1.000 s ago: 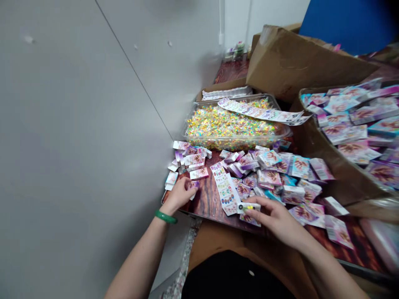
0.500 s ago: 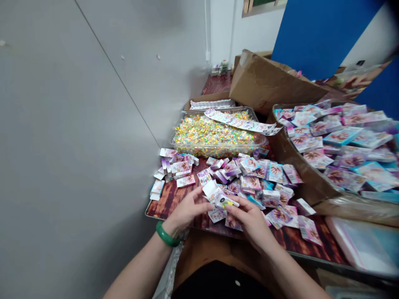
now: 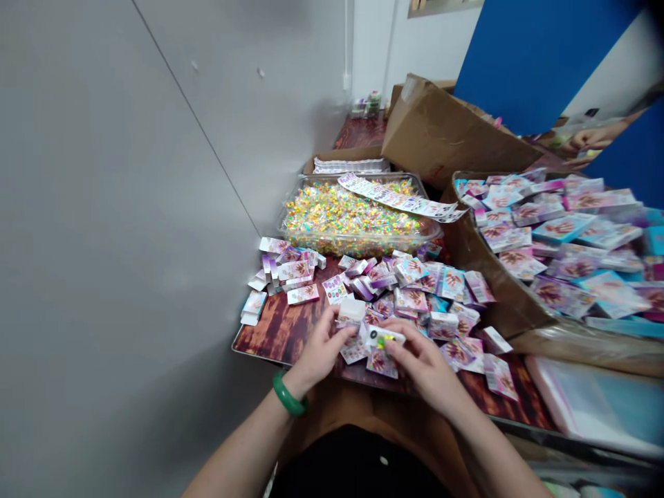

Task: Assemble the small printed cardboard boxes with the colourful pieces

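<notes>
Cartons (image 3: 409,300) printed with pictures of hands lie scattered over a dark red, wood-patterned table (image 3: 274,328), where a person works with both bare hands near the front edge. The left hand (image 3: 326,342), a green bangle (image 3: 288,394) at its wrist, holds a small box (image 3: 351,312) with a white flap, thumb and fingers narrowed on it. Just beside it, the right hand (image 3: 412,349) pinches a white printed slip (image 3: 374,335) and a small bright yellow piece (image 3: 384,342) between thumb and fingers; whether the two are joined is impossible to tell. Both the box and the slip are held over the loose cartons and a printed sticker sheet (image 3: 335,289) at the table's front. Behind, a clear plastic tub (image 3: 363,243) brims with small multicoloured packets (image 3: 332,211), a long sticker strip (image 3: 399,197) draped across its top. More strips lie stacked in a shallow box (image 3: 317,156) at the rear. A large cardboard box (image 3: 511,294) on the right is packed with more printed cartons, and clear plastic bags (image 3: 591,401) lie in front of it. Another person's hand (image 3: 594,138) shows, blurred, at upper right beside a blue panel (image 3: 534,59).
</notes>
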{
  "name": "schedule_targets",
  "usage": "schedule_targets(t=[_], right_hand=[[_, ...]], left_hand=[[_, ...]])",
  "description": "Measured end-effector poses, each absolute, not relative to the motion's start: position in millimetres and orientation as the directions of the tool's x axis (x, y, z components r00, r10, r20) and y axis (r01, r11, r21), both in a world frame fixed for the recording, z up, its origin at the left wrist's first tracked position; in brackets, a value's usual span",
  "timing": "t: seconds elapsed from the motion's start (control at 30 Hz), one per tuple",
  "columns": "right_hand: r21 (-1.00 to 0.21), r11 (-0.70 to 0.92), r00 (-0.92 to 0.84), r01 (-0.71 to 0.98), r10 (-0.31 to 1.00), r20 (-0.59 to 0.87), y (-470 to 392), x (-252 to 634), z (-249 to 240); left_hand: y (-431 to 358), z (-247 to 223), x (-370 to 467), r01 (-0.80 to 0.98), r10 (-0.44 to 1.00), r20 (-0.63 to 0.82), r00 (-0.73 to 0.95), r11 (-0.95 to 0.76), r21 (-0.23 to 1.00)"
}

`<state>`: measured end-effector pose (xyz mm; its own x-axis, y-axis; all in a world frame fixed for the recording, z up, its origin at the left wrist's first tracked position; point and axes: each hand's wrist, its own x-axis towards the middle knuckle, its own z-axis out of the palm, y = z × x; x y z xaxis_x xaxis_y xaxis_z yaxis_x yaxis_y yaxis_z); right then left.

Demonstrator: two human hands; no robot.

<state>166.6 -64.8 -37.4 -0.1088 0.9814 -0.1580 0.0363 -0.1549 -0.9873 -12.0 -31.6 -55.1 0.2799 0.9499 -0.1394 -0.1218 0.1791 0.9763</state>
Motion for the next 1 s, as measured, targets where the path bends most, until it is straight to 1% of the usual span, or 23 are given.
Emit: schedule_targets(t=[0.07,0.1,0.17,0.23,0.3,0.37,0.47,0.6,0.67,0.73,0.77,0.87,0.93,1.0], right_hand=[[-0.99,-0.085,-0.063,0.11,0.994,-0.092,-63.1,177.3,-27.9],[-0.987,-0.061,-0.049,0.149,0.996,-0.069,-62.1,181.4,-24.2],[-0.966,-0.001,-0.038,0.259,0.999,-0.011,-59.6,187.2,-19.0],[-0.914,0.057,-0.059,0.401,0.998,0.036,-57.0,190.5,-16.0],[-0.85,0.091,-0.109,0.519,0.993,0.04,-54.4,192.5,-13.9],[-0.803,0.119,-0.167,0.584,0.986,0.024,-52.1,193.1,-12.2],[-0.787,0.158,-0.195,0.596,0.98,0.048,-49.5,190.4,-11.9],[-0.757,0.142,-0.057,0.638,0.989,0.138,-50.8,182.2,-17.6],[-0.776,0.128,-0.063,0.618,0.992,0.114,-52.9,179.4,-22.0],[-0.842,0.103,-0.138,0.529,0.99,0.035,-53.9,179.3,-26.4],[-0.882,0.071,-0.178,0.466,0.984,-0.014,-53.5,180.1,-28.2],[-0.952,-0.075,-0.241,0.295,0.959,-0.15,-48.4,183.6,-30.8],[-0.959,-0.159,-0.258,0.235,0.941,-0.219,-43.5,185.1,-30.3],[-0.96,-0.193,-0.241,0.201,0.941,-0.239,-39.5,185.6,-29.3]], left_hand=[[-30.1,-52.2,-18.2,0.054,0.93,-0.124,0.345,0.112,0.992],[-30.3,-50.4,-20.1,0.094,0.907,-0.145,0.395,0.117,0.989],[-31.6,-46.7,-21.4,0.098,0.851,-0.216,0.479,0.192,0.976],[-33.2,-44.0,-20.8,0.083,0.806,-0.288,0.517,0.287,0.954],[-34.0,-43.9,-20.2,0.091,0.769,-0.346,0.538,0.355,0.93],[-33.9,-46.0,-19.9,0.117,0.737,-0.376,0.562,0.38,0.918],[-32.6,-50.0,-19.3,0.154,0.735,-0.35,0.581,0.323,0.934],[-29.2,-49.5,-17.4,0.222,0.805,-0.221,0.55,0.115,0.968],[-27.0,-46.5,-17.0,0.243,0.834,-0.129,0.536,-0.006,0.97],[-24.8,-43.3,-17.6,0.252,0.833,-0.074,0.548,-0.08,0.964],[-23.9,-42.0,-18.2,0.257,0.825,-0.074,0.56,-0.088,0.962],[-22.2,-40.8,-20.9,0.278,0.782,-0.153,0.604,-0.026,0.96],[-21.8,-42.3,-22.5,0.28,0.758,-0.207,0.619,0.033,0.959],[-21.5,-44.5,-24.0,0.269,0.759,-0.224,0.612,0.066,0.961]])
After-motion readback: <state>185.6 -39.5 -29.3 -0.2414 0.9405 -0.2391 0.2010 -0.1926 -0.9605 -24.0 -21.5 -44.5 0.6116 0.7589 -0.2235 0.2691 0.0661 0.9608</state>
